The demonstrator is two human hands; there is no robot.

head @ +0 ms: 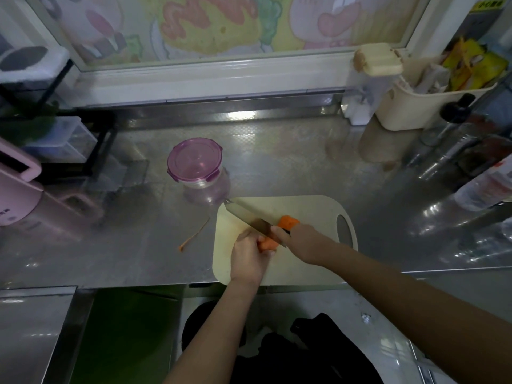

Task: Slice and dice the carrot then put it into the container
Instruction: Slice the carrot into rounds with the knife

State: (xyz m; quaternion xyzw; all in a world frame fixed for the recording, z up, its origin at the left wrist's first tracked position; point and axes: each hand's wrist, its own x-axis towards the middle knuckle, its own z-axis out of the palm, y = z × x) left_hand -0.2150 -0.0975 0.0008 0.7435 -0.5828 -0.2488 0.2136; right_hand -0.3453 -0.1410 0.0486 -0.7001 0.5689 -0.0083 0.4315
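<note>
Steel counter (277, 151), cream board (310, 270) at near edge, handle hole to the R.

Carrot (267, 244) lies on board, roughly mid-board, running near-L to far-R. Orange shows both sides of the blade: one stretch by L hand, another (288, 221) beyond the knife. Can't tell if it's already cut through there.

L hand (249, 259): fingers curled down over near-L part of carrot, closed on it, pinning it to board. Fingertips hidden under the hand.

R hand (302, 239): closed round knife handle; handle almost fully covered by the fist. Index finger appears to lie fwd along the blade's back.

Knife (249, 214): broad blade, tip pointing far-L, just past board's far-L corner. Blade crosses carrot between the two hands, edge down on it.

Container (195, 163): clear round tub w/ purple snap lid, lid on. Sits on counter beyond board's far-L corner, near knife tip, not touching.

Thin orange peel strip (194, 235) on bare counter just L of board.

Far R: cream caddy (415, 106) w/ packets. Far L: pink appliance (19, 187).
</note>
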